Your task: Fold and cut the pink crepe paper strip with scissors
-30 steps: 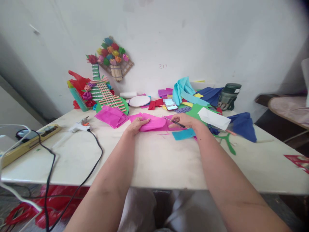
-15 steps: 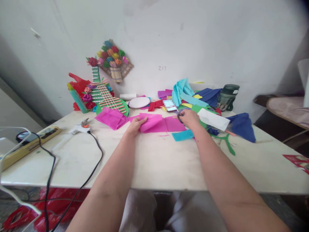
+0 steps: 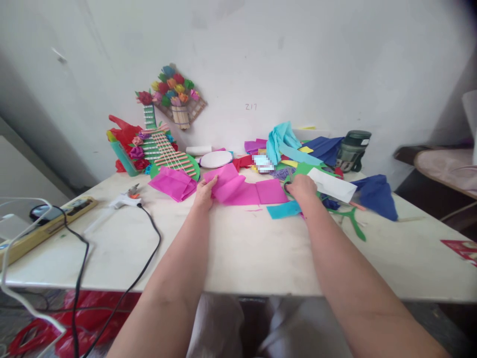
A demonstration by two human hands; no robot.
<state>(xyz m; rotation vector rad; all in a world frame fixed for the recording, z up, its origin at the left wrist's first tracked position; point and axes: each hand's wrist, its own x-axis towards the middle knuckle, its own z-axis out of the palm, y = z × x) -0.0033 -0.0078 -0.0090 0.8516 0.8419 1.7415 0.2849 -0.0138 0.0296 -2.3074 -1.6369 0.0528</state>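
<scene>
A sheet of bright pink crepe paper [image 3: 230, 185] is pinched at its left edge by my left hand [image 3: 203, 194], its near part lifted and curling. To the right of it lies a flat pink paper rectangle [image 3: 272, 192]. My right hand [image 3: 303, 189] is closed round the scissors [image 3: 287, 187]; only part of the dark handle shows, and the blades are hard to make out. Just below that hand is a teal paper strip [image 3: 283, 210]. Another folded pink paper stack [image 3: 173, 184] rests to the left of my left hand.
A glue gun [image 3: 125, 200] with a black cord and a power strip [image 3: 48, 226] lie on the left. Behind stands a guitar-shaped flower craft [image 3: 169, 156]. Coloured paper, a white sheet [image 3: 331, 184] and a dark bottle [image 3: 352, 151] fill the back right.
My right hand has shifted right with the scissors, away from the pink paper and toward the pile. My left hand has moved slightly left, lifting the pink sheet higher.
</scene>
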